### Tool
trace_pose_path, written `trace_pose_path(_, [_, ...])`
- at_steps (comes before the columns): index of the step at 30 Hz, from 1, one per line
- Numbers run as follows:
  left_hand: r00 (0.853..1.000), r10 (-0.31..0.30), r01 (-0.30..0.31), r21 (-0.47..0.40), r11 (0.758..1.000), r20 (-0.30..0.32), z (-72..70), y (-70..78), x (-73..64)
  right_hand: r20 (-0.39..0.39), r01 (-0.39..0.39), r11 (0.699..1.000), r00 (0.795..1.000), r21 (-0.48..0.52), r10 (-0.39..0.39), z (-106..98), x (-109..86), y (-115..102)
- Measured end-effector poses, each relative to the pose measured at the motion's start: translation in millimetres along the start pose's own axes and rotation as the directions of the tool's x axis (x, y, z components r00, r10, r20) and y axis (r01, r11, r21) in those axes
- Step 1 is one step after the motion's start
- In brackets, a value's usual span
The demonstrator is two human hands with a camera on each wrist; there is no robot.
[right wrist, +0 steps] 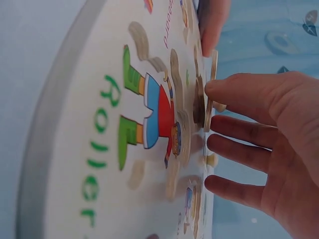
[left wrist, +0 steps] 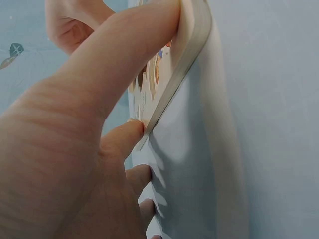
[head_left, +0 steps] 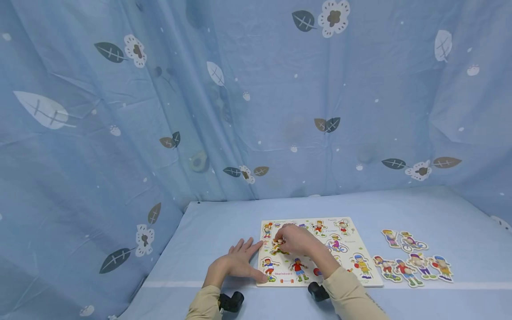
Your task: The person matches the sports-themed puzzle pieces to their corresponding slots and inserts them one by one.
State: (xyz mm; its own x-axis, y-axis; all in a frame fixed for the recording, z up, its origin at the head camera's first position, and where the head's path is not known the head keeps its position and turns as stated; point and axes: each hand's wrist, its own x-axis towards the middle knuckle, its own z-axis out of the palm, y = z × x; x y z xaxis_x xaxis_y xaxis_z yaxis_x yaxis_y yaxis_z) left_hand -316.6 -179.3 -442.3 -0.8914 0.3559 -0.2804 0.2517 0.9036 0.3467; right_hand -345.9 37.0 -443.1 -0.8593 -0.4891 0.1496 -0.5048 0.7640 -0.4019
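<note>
A white wooden peg puzzle board (head_left: 285, 278) with printed sports figures lies on the table. My right hand (head_left: 299, 241) is over its left half, pinching a puzzle piece (head_left: 278, 247) shaped like a figure. In the right wrist view, that piece (right wrist: 214, 67) appears edge-on, tilted just off the board, between thumb and fingers; its picture is hidden there. The left hand (head_left: 237, 263) lies spread at the board's left side, with the thumb (left wrist: 164, 17) on the front corner and the index fingertip on the left edge. Its other fingers rest on the cloth.
Several loose puzzle pieces lie right of the board, among them a cyclist piece (head_left: 412, 242) and a roller-skater piece (head_left: 408, 272). Other pieces, such as a football player (head_left: 319, 228), stand in the board's back half. A blue patterned curtain (head_left: 280, 111) hangs behind the table.
</note>
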Motion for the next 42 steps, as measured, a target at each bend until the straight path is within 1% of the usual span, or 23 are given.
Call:
trace_pose_path(5, [1.000,0.001,-0.001,0.003,1.000,-0.003,0.3,0.1,-0.1,-0.019,0.010,0.999,1.000,-0.034,-0.011,2.0,-0.8,-2.0])
trace_pose_path(11, [1.000,0.001,-0.001,0.000,1.000,-0.008,0.1,0.5,-0.5,-0.038,-0.031,0.998,0.999,-0.051,0.029,5.9,-1.3,-5.9])
trace_pose_path(16, [1.000,-0.002,0.002,-0.001,1.000,-0.010,-0.3,0.9,-0.8,-0.053,-0.034,0.997,0.998,-0.072,0.031,7.9,-1.2,-9.5])
trace_pose_path(21, [1.000,-0.004,0.004,0.002,1.000,-0.008,-0.8,1.1,-0.6,-0.056,-0.052,0.994,0.997,-0.094,0.047,9.8,-0.7,-9.8])
trace_pose_path(27, [1.000,-0.002,0.002,0.010,1.000,-0.004,-0.6,0.9,0.3,-0.033,-0.063,0.992,0.998,-0.114,0.060,9.7,-0.6,-10.8])
trace_pose_path(30, [1.000,-0.001,0.001,0.014,1.000,-0.002,-0.5,1.5,0.3,-0.024,-0.061,0.990,0.998,-0.130,0.058,8.6,-2.1,-12.0])
trace_pose_path(37, [1.000,0.000,0.000,0.015,1.000,0.000,-0.5,2.1,-0.5,-0.011,-0.054,0.995,0.999,-0.084,0.053,1.5,-9.0,-12.1])
trace_pose_path(42, [1.000,-0.008,0.008,0.014,1.000,-0.003,0.3,1.1,0.2,-0.024,-0.025,0.995,0.999,-0.101,0.022,-0.5,-9.9,-6.8])
